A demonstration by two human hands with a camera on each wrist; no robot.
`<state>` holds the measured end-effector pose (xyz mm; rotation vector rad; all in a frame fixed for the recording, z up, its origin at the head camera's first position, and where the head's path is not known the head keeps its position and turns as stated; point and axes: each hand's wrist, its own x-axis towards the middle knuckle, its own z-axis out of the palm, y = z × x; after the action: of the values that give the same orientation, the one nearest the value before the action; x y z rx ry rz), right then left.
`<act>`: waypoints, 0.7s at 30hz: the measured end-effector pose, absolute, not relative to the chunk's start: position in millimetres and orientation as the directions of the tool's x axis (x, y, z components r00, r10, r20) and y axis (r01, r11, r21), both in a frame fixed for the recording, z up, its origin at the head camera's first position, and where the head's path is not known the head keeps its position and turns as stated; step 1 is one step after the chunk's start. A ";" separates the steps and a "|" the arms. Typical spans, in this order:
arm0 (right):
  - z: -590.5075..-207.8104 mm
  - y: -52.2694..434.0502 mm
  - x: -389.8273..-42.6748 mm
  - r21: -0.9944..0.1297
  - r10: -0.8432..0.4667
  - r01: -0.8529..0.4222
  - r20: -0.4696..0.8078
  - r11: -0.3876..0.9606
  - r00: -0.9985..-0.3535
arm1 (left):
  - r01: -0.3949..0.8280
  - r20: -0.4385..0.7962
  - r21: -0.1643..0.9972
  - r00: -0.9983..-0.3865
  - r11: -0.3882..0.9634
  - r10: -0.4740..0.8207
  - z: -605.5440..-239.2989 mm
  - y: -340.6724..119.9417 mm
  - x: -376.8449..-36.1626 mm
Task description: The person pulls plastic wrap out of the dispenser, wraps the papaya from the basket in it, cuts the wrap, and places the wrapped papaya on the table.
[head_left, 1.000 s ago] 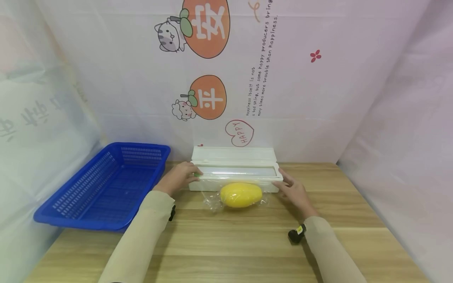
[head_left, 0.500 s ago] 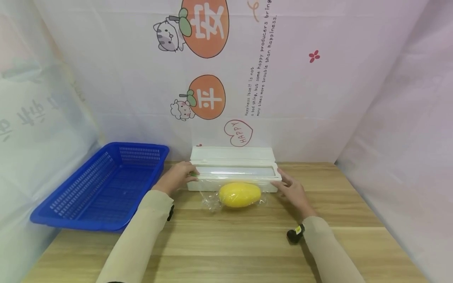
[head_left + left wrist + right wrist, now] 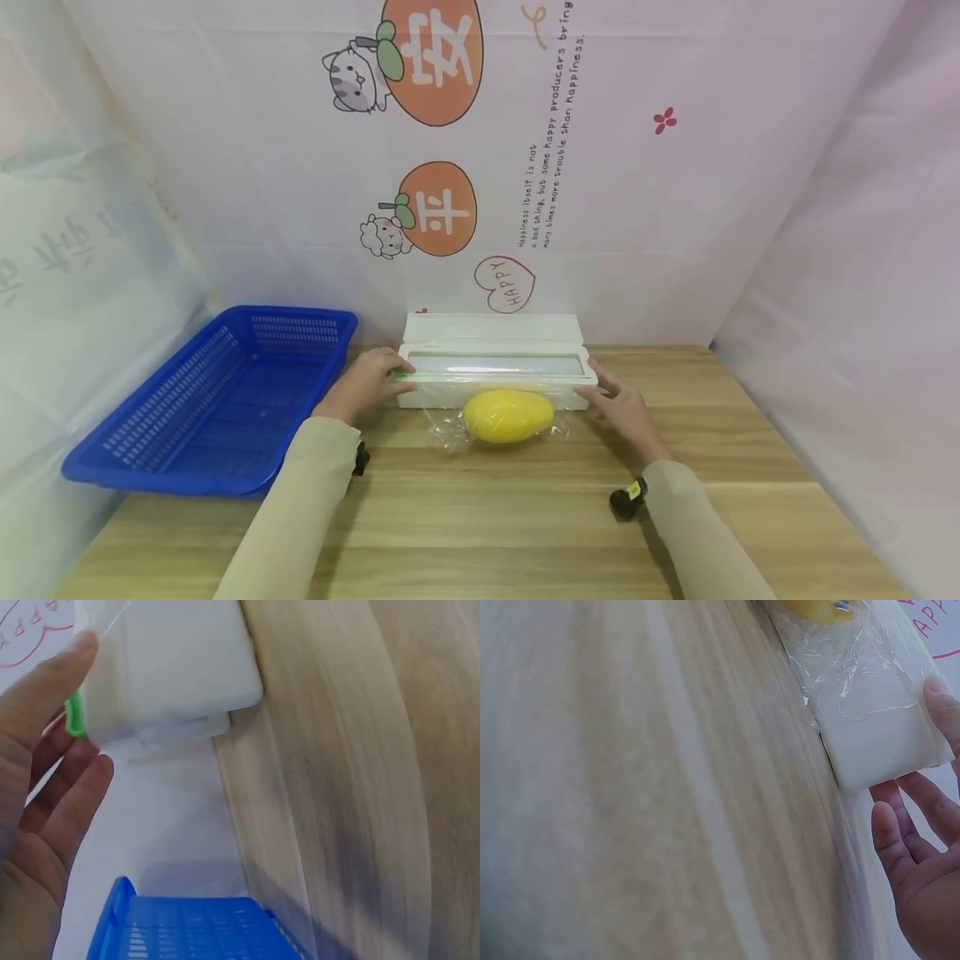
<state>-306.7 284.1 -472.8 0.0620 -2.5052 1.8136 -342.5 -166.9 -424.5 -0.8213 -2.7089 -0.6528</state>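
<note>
The person is wearing long beige sleeves [image 3: 300, 500] reaching to both wrists. A small black device with a yellow mark [image 3: 628, 498] is sitting strapped at each cuff; both hands are bare.

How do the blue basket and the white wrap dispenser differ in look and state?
The blue basket is perforated and nothing shows inside; the white wrap dispenser is solid-walled, lid open, film drawn out. No hand touches the basket; the left hand and right hand are at the dispenser's ends. Both rest on the wooden table.
</note>
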 end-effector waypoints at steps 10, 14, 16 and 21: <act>-476.6 284.6 -309.8 -0.949 -0.005 -0.070 0.072 0.306 -0.997 | 0.549 0.370 0.420 -0.831 0.723 0.415 -424.6 -177.0 -335.7; -473.2 285.7 -307.6 -0.963 -0.036 -0.042 0.034 0.268 -0.999 | 0.525 0.361 0.453 -0.847 0.721 0.390 -424.9 -176.1 -335.4; -470.8 286.7 -305.8 -0.964 -0.068 -0.038 0.021 0.264 -0.997 | 0.507 0.347 0.471 -0.859 0.722 0.377 -424.4 -174.8 -333.8; -464.2 290.8 -302.3 -0.939 -0.137 -0.071 0.026 0.336 -0.990 | 0.481 0.345 0.503 -0.874 0.718 0.343 -423.0 -170.3 -326.7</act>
<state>-302.3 290.8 -464.2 0.2042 -2.6143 1.8320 -326.7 -170.3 -423.0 -0.6570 -2.6968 -0.8834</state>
